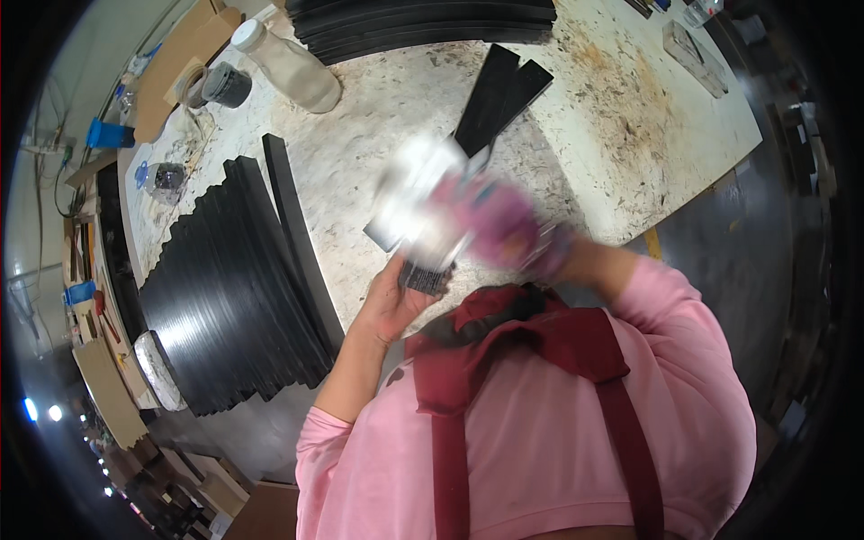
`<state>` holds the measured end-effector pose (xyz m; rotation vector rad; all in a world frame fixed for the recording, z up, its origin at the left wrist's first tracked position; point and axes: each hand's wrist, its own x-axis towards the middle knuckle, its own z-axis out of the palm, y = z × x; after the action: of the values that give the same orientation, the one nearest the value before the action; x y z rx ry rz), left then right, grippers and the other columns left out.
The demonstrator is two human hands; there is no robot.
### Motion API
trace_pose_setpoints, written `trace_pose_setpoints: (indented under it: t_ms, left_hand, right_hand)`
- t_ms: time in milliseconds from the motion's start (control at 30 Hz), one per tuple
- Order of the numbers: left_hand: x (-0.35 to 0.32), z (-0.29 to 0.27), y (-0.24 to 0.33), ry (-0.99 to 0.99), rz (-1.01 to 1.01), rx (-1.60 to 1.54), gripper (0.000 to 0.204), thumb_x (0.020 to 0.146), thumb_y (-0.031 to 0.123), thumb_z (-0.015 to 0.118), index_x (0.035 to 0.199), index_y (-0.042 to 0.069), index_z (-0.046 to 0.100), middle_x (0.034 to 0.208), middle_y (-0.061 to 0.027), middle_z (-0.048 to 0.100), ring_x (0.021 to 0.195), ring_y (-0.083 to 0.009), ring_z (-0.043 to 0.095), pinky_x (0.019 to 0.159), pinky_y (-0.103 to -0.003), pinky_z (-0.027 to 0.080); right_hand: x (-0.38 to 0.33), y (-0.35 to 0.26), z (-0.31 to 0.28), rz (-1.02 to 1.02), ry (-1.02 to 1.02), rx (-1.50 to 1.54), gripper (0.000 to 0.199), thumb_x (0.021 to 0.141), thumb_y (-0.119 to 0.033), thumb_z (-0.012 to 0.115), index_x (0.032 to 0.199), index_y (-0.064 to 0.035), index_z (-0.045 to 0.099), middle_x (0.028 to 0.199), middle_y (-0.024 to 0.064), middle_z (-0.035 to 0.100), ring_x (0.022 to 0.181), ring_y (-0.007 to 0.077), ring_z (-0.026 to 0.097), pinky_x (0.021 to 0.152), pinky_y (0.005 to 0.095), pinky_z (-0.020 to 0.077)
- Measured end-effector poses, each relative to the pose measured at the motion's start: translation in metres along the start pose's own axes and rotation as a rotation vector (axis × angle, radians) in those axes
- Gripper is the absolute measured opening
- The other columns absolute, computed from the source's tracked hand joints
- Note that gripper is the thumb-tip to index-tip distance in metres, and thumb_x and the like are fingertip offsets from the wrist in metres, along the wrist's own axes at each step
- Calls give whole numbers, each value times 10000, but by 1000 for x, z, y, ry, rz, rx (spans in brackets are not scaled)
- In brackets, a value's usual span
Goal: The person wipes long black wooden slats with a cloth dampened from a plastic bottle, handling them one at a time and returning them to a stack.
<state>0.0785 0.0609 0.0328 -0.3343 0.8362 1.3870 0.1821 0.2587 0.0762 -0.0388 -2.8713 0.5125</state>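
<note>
Gripping a small dark ribbed block (423, 276), the left hand (389, 301) risks a knock from the blurred right hand (504, 225), whose grip I cannot tell.

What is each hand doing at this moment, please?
Left hand: closed around a small dark ridged block.
Right hand: blurred by motion, in a pink glove; its grip on the blurred white object cannot be told.

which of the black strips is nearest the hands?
The long black strip running up the middle of the workbench, its near end under the blurred right hand. The fanned stack lies off left; another pile sits at the far edge.
</note>
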Motion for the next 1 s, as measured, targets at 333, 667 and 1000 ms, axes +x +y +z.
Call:
trace_pose_setpoints:
  t_ms: [333,667,1000]
  left_hand:
    - [-23,1,-11,-40,-60,-149,485,1005,405,338,1259,23,497,1030,-208,632,781,-257,635,604,-321,552]
    - [-3,-44,-13,-39,31,-92,524,995,400,367,1323,-4,430,1168,-212,582,957,-282,619,772,-380,539]
    - [-10,-22,-15,111,49,-402,421,984,341,407,1246,26,503,1076,-162,630,945,-249,643,780,-375,557]
  right_hand:
    - [46,189,-9,757,165,-84,293,825,-219,601,1092,-97,597,992,173,643,844,375,620,762,423,485]
    - [24,-22,27,-258,-85,224,132,840,-144,532,893,-64,622,913,124,599,791,267,615,659,349,508]
    - [19,-41,48,-391,-110,-18,244,876,-227,512,1051,-78,596,984,108,631,885,210,642,748,388,539]
